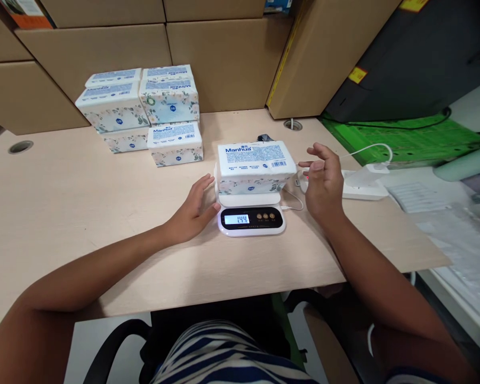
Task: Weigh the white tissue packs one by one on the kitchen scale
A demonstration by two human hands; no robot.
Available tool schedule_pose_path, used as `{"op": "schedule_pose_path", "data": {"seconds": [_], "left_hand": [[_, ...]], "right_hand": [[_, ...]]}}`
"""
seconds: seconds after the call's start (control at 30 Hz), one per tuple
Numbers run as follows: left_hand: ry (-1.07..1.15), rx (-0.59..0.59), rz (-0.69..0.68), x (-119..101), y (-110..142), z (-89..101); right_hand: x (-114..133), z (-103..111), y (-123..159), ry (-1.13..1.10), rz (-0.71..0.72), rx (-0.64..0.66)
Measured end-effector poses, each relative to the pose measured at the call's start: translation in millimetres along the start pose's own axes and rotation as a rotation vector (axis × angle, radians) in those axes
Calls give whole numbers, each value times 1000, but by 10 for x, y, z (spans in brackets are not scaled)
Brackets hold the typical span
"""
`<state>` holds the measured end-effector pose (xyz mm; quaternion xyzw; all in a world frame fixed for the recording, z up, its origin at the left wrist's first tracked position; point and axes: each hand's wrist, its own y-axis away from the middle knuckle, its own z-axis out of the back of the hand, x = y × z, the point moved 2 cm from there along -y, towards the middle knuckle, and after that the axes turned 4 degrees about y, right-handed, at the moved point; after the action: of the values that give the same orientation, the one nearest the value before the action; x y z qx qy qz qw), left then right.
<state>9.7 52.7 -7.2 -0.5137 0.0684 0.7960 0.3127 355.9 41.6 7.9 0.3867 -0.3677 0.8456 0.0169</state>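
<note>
A white pack of tissues (pixel 256 165) with blue print and a floral lower edge rests on a white digital scale (pixel 252 229). Blue-lit digits, which look like 144, show on the scale's display. My left hand (pixel 194 210) lies along the scale's left side, fingers stretched out, with the thumb by the display's edge. To the right of the pack, my right hand (pixel 324 184) is raised with its fingers apart and slightly bent, holding nothing. Several similar tissue packs (pixel 170 104) are stacked at the back left of the table.
Cardboard boxes (pixel 224 64) wall off the back of the table (pixel 104 213). On the right lie a white power strip (pixel 364 186) with cables, a green plastic pallet (pixel 404 138) and clear plastic bags (pixel 460 240). A black chair armrest (pixel 116 341) sits below the front edge.
</note>
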Motion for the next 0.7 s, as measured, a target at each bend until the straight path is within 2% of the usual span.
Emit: {"op": "schedule_pose_path", "data": {"seconds": [0.3,0.7], "left_hand": [[14,-20,5,18,-6,-11],[13,15,27,-35,0,6]], "right_hand": [[-46,-2,8,-22,16,7],[-39,-11,1,-39,1,2]]}}
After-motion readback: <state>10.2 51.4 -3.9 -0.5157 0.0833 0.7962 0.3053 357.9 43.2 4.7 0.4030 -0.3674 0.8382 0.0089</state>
